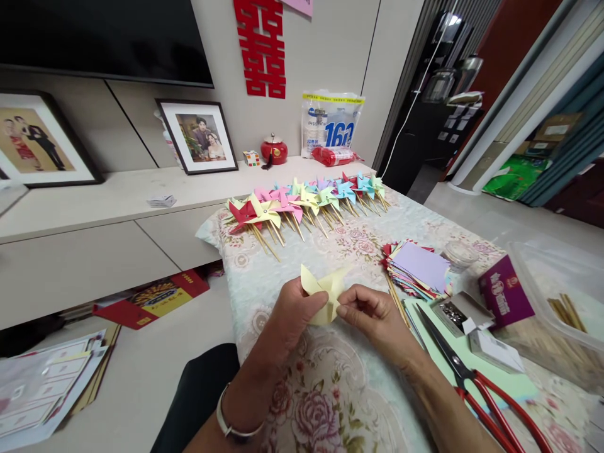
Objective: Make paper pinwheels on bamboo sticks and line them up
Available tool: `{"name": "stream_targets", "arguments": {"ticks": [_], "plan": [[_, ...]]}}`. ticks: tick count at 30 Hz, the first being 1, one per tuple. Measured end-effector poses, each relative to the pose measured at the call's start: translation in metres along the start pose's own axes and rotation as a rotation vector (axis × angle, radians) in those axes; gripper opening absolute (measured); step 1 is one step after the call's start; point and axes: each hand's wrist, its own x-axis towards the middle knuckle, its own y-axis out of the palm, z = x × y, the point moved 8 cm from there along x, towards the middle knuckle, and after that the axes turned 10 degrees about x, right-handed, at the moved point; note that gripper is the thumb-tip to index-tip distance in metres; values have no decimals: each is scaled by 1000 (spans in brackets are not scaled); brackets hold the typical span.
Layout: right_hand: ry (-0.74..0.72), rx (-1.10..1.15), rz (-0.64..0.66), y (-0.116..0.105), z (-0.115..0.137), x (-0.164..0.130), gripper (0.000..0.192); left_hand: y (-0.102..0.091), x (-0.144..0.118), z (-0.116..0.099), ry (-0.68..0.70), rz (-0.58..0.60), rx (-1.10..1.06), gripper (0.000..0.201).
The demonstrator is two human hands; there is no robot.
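Between my two hands is a pale yellow paper pinwheel [329,290], its corners folded in toward the middle. My left hand [298,305] grips it from the left, thumb pressed over the front. On its right edge the thumb and fingers of my right hand [368,309] are pinched together; whether a small pin sits between them I cannot make out. Finished paper pinwheels on sticks [309,201] lie in rows along the far side of the table. Right of my hands rests a stack of coloured paper squares [419,267].
Red-handled scissors [465,371] lie on green paper at the right, near an open box of small metal pins [455,314] and a white box [495,351]. Beyond stands a clear plastic tub [557,277] with sticks. A white cabinet [117,201] runs behind the flowered tablecloth [311,409].
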Motion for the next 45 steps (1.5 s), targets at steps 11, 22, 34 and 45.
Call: {"name": "stream_targets", "arguments": {"ticks": [11,22,34,45], "plan": [[53,27,-106,-2,-9,3,20,8,-2,1,-39,0,1,18],[69,-61,-172,-5,-9,2,16,8,-4,1,-50,-27,33,16],[42,-118,-217,-7,-7,2,13,9,-5,-1,-41,-25,22,16],[47,-143,-207,-6,-8,2,13,10,-3,2,-72,-23,57,17]]}}
